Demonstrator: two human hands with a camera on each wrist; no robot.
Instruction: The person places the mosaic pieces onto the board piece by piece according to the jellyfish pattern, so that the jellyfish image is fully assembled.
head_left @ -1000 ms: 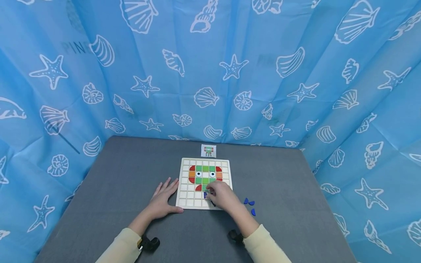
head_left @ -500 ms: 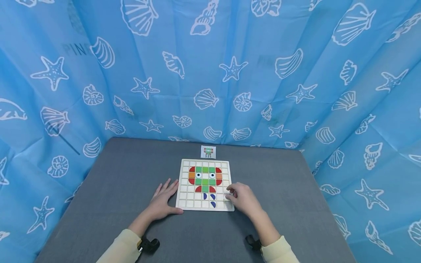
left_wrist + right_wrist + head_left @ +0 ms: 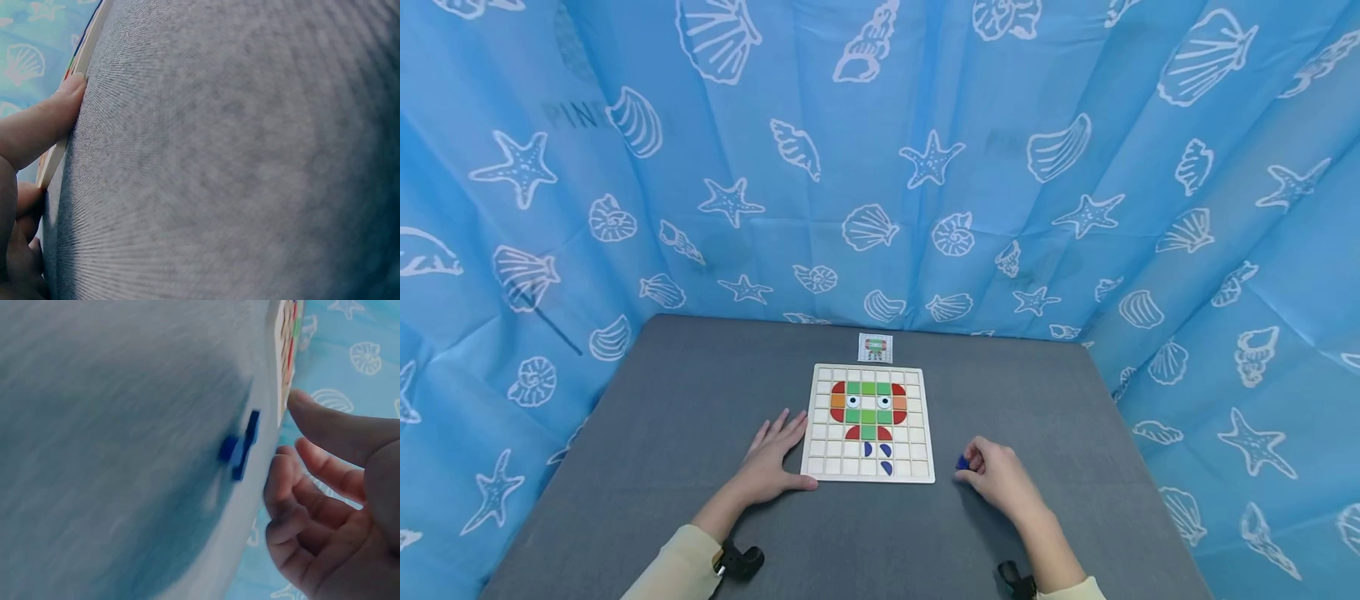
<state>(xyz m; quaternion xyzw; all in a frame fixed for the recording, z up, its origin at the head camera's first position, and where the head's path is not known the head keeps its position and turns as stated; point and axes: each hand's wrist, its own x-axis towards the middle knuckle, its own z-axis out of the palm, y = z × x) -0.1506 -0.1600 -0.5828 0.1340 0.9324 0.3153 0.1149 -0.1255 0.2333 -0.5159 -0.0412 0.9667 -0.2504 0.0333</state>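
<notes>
A pale square grid board (image 3: 917, 457) lies on the table, bearing red, orange and green tiles, two eye tiles and several blue half-round pieces near its front. My left hand (image 3: 767, 462) rests at the board's left side with fingers spread. Its thumb (image 3: 47, 122) touches the front edge. To the right of the board, my right hand (image 3: 1000, 479) is over loose blue pieces (image 3: 962, 462), partly hiding them. In the right wrist view, the thumb and fingers are apart, and the blue pieces (image 3: 250, 445) sit on the cloth beyond the fingertips.
Behind the board lies a small picture card (image 3: 876, 347) showing a similar coloured pattern. The grey cloth-covered table (image 3: 1037, 392) reaches back to a blue curtain (image 3: 880, 167) printed with white shells and starfish.
My right hand has left the board and moved right to the loose blue pieces. A red corner tile and blue half-rounds on the board, hidden before, now show. The left hand stays put.
</notes>
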